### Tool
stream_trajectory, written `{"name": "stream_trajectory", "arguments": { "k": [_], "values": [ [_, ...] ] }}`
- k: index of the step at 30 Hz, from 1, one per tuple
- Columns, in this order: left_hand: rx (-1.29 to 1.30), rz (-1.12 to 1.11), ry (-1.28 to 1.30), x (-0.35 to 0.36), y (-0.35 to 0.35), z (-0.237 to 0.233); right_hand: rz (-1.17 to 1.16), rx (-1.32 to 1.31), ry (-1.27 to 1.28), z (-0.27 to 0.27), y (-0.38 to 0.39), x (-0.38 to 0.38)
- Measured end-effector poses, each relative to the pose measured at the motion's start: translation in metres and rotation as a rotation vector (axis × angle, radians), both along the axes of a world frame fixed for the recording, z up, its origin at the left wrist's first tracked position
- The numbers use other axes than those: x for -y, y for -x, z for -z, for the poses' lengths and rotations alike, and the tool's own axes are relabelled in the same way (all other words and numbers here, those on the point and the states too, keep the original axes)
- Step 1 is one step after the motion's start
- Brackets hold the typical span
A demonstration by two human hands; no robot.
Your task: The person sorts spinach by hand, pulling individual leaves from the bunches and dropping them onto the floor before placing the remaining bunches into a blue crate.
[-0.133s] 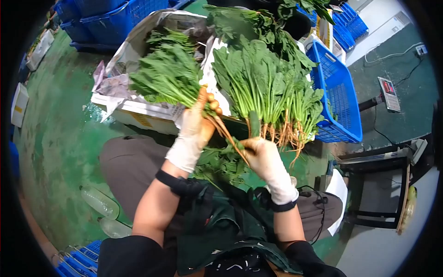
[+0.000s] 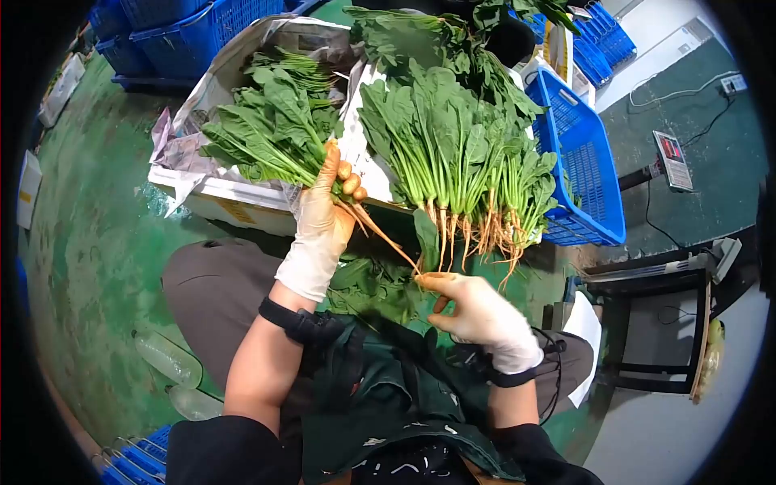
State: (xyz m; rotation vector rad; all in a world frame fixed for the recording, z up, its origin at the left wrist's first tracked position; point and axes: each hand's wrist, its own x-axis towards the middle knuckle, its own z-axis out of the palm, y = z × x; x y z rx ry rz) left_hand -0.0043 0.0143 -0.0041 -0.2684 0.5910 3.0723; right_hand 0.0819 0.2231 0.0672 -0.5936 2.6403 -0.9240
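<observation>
My left hand [image 2: 322, 212], in a whitish glove stained orange at the fingers, is closed around a small bunch of spinach [image 2: 279, 133]. The leaves point up and left, and thin orange roots trail down to the right. At the tip of those roots is my gloved right hand [image 2: 477, 314], its index finger stretched toward them and the others bent apart below. Whether the fingertip touches the root cannot be made out. A single leaf [image 2: 426, 234] shows just above that hand. Rows of rooted spinach [image 2: 461, 153] lie in front of me, roots toward me.
A paper-lined white foam box [image 2: 218, 187] holds more greens at the left. Loose leaves [image 2: 368, 287] lie on the floor between my legs. To the right are a blue crate [image 2: 594, 158], a scale display [image 2: 672, 160] and a black frame [image 2: 647, 323]. Plastic bottles [image 2: 167, 358] lie at left.
My right hand has moved down and right along the roots to their tip, and its fingers have spread. The view has shifted slightly; my left hand keeps its hold on the spinach.
</observation>
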Motion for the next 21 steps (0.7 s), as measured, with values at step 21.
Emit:
{"name": "stream_trajectory", "arguments": {
  "k": [21],
  "values": [
    [-0.071,0.33,0.334,-0.075,-0.024,-0.009,0.732,0.049,0.849,0.007,0.037,-0.024]
  ]
}}
